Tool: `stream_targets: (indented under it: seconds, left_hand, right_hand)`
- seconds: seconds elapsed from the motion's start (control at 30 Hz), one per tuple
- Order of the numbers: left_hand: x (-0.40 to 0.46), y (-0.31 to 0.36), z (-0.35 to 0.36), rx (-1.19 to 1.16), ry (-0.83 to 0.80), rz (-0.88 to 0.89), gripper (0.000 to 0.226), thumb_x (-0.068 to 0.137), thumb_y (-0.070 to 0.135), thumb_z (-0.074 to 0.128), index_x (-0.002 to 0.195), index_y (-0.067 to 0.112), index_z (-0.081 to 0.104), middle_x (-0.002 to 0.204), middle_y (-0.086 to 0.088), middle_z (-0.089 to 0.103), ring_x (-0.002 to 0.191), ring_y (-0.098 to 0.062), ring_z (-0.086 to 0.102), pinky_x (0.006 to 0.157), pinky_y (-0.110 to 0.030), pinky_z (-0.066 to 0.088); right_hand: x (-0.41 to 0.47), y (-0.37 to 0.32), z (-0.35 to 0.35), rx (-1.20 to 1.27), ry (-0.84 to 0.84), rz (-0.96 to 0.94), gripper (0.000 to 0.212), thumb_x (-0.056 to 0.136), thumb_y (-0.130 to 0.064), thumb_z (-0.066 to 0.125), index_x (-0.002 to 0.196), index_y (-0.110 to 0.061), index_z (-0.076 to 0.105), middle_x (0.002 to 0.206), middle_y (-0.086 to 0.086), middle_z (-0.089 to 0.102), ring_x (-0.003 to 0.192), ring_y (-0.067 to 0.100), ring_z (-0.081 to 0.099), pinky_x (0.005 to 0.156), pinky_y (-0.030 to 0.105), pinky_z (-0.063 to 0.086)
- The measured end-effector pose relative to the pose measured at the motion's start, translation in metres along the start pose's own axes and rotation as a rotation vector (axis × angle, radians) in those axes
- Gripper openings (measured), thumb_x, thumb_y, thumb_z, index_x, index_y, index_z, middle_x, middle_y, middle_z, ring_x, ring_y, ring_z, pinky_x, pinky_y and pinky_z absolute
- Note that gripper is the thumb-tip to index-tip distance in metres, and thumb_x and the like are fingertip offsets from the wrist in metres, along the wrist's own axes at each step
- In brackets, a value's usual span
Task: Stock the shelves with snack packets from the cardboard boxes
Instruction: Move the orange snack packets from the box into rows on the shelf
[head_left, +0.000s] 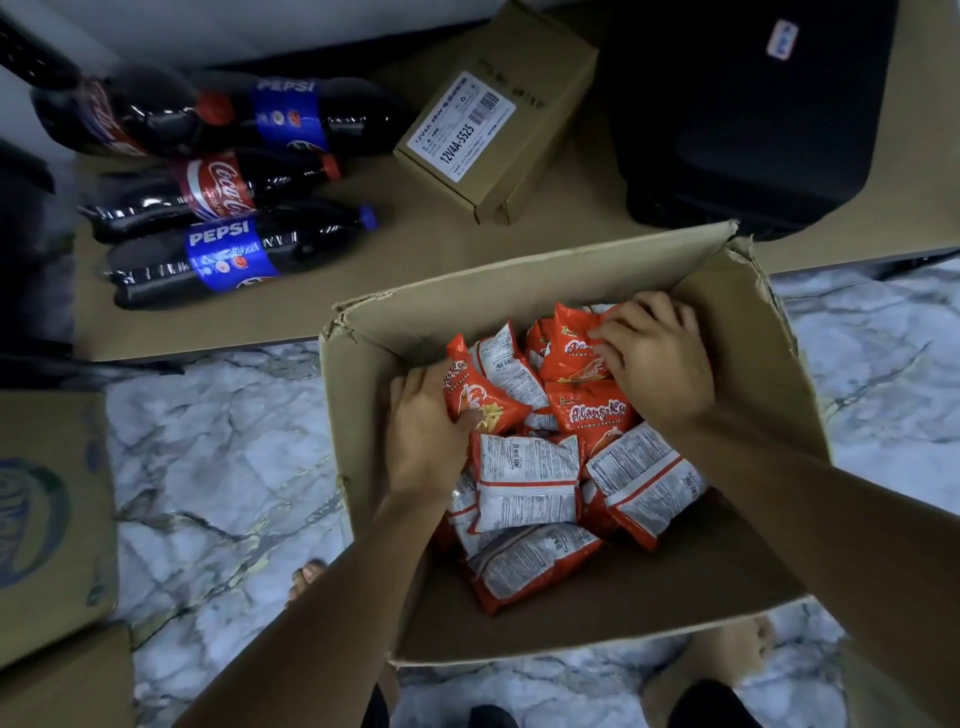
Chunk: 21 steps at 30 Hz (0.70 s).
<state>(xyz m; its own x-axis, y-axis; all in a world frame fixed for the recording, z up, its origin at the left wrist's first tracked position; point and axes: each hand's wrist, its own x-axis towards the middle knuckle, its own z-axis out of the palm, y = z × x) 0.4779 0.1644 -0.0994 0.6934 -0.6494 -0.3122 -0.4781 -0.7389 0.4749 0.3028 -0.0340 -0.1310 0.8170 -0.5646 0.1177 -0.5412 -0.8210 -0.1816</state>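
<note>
Both hands in the box (363, 332): left hand (423, 431) grips a packet (475, 395) by the left wall, right hand (657, 358) pinches another (569, 348) at far side. Grab by body, not seam; lift w/o snagging the rest.

The open box (748, 525) was matt brown corrugated cardboard, its rim torn and rough. The snack packets (527, 483) inside were glossy, crinkled film. The floor (218, 467) was polished, veined marble. The cola bottles (228, 260) were shiny clear plastic. The small carton (498, 124) carried a smooth white paper label.
</note>
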Motion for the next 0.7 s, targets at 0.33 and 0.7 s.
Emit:
stream_targets:
  seconds: [0.33, 0.7]
  left_hand:
    - [-0.006, 0.006, -0.023, -0.053, 0.057, 0.092, 0.069, 0.080, 0.024, 0.080, 0.141, 0.021, 0.050, 0.131, 0.001, 0.054, 0.127, -0.019, 0.040, 0.109, -0.037, 0.039]
    - [-0.050, 0.065, -0.098, -0.063, 0.101, 0.131, 0.070, 0.078, 0.034, 0.080, 0.141, 0.023, 0.050, 0.136, 0.005, 0.053, 0.131, -0.014, 0.037, 0.111, -0.040, 0.039]
  right_hand:
    - [-0.003, -0.004, -0.016, 0.089, -0.009, 0.015, 0.009, 0.092, -0.019, 0.067, 0.095, -0.015, 0.074, 0.127, 0.002, 0.066, 0.131, 0.028, 0.049, 0.103, 0.046, 0.037]
    - [-0.011, -0.022, -0.139, 0.227, -0.017, -0.011, 0.004, 0.091, -0.026, 0.065, 0.093, -0.023, 0.062, 0.102, -0.003, 0.067, 0.113, 0.019, 0.060, 0.118, 0.049, 0.026]
